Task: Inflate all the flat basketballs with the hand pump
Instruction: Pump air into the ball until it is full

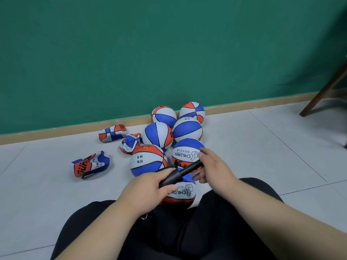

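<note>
Together, left hand and right hand hold the pump.

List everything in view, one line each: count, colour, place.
round inflated basketballs: six, blue-white-orange, clustered on the floor near the wall
basketball between the legs: one, same colours, under the pump
flat crumpled basketballs: three, same colours, left of the cluster
plastic hand pump: one, black, held in front
wooden leg: one, brown, far right
painted wall: green, behind
tiled floor: pale grey
trousers: black, bottom
left hand: grips the pump barrel
right hand: at the pump's handle end, hold hidden
</note>
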